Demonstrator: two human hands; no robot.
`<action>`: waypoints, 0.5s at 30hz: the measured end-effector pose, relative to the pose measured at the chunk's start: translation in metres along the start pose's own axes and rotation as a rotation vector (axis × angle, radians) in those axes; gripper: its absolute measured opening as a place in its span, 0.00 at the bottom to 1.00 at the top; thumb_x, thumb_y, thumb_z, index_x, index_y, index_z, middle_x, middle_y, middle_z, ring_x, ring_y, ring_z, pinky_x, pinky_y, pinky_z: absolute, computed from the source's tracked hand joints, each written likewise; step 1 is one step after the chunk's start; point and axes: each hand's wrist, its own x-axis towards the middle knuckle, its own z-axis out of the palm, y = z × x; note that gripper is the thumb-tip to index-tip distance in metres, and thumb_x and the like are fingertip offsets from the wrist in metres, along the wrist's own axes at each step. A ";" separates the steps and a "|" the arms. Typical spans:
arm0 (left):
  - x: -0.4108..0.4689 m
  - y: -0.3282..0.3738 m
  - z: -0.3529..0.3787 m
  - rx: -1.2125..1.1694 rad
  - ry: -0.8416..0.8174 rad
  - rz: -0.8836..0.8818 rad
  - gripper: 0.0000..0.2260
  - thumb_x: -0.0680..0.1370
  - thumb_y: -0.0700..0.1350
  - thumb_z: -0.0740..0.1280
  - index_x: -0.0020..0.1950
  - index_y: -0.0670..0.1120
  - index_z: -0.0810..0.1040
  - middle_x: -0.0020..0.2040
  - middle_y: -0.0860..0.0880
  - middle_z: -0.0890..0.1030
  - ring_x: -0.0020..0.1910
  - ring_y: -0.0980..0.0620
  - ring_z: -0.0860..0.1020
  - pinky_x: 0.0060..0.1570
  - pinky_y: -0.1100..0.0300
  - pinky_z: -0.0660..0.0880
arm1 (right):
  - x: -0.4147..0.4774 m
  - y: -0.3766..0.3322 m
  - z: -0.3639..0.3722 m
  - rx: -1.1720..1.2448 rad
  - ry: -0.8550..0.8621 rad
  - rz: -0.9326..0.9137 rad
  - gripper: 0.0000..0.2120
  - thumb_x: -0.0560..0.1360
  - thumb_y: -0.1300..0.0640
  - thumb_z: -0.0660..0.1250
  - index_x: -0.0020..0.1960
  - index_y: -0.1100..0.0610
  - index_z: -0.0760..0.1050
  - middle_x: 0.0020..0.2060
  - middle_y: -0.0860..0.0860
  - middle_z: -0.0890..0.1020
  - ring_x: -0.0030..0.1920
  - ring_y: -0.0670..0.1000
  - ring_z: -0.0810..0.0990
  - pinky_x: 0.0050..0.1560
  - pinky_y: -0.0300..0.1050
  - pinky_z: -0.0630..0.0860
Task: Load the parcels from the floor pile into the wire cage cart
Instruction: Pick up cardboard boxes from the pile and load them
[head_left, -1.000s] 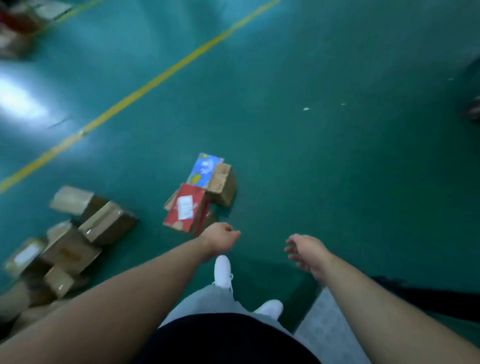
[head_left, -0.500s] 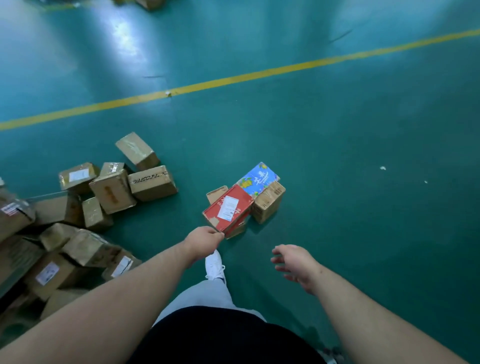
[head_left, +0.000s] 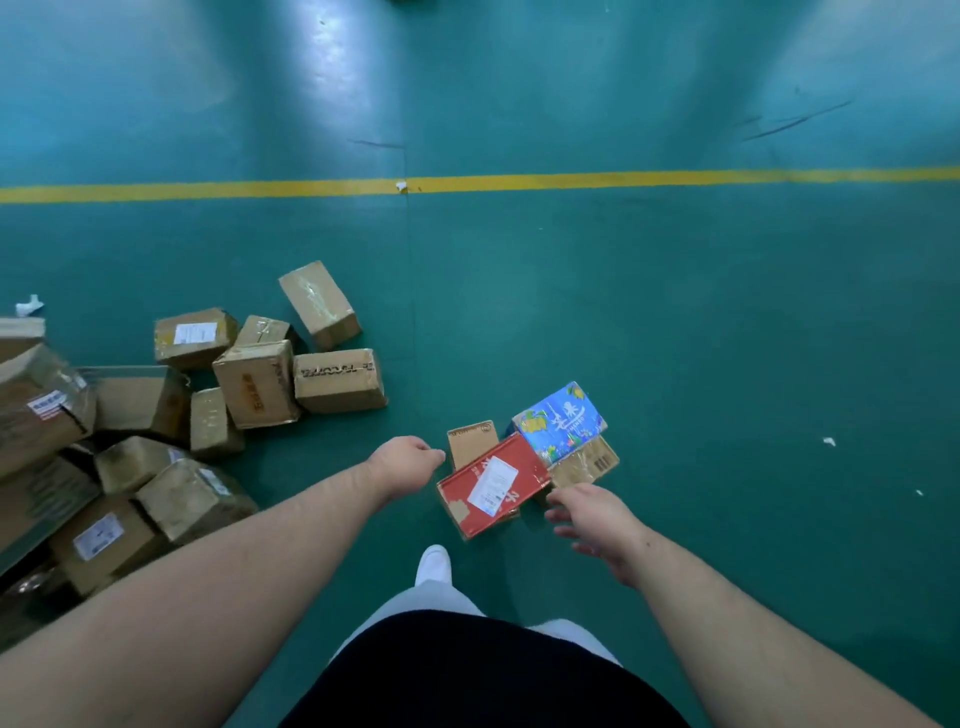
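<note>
A glossy teal-green floor (head_left: 675, 312) is crossed from side to side by a yellow painted line (head_left: 623, 181), on which a small white scrap (head_left: 401, 185) is stuck. Dark scuff marks (head_left: 795, 122) are seen beyond the line. A crumpled white scrap (head_left: 28, 305) is found at the left edge, and two smaller white bits (head_left: 829, 441) are scattered at the right.

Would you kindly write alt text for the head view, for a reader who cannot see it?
A person's left hand and right hand reach down toward a red box and a blue box in a small heap on a green floor. A pile of brown cardboard boxes lies to the left, before a yellow line.
</note>
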 end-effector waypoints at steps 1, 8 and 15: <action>0.005 0.001 -0.005 -0.026 0.009 -0.024 0.14 0.83 0.51 0.62 0.59 0.43 0.80 0.55 0.44 0.83 0.48 0.48 0.80 0.52 0.53 0.77 | 0.007 -0.009 -0.001 -0.031 -0.018 -0.004 0.09 0.82 0.51 0.62 0.56 0.54 0.78 0.53 0.52 0.85 0.48 0.51 0.81 0.48 0.46 0.73; -0.005 -0.007 -0.014 -0.218 0.167 -0.181 0.13 0.82 0.53 0.63 0.58 0.46 0.81 0.54 0.48 0.83 0.54 0.47 0.81 0.58 0.54 0.78 | 0.071 -0.079 0.001 -0.164 -0.194 -0.040 0.11 0.83 0.57 0.60 0.60 0.62 0.76 0.48 0.56 0.82 0.39 0.51 0.76 0.33 0.38 0.71; -0.059 -0.065 -0.005 -0.411 0.330 -0.346 0.13 0.81 0.55 0.64 0.53 0.48 0.82 0.50 0.49 0.84 0.48 0.49 0.81 0.54 0.54 0.78 | 0.105 -0.128 0.053 -0.392 -0.293 -0.105 0.10 0.83 0.57 0.58 0.55 0.61 0.74 0.42 0.53 0.80 0.37 0.51 0.75 0.36 0.44 0.65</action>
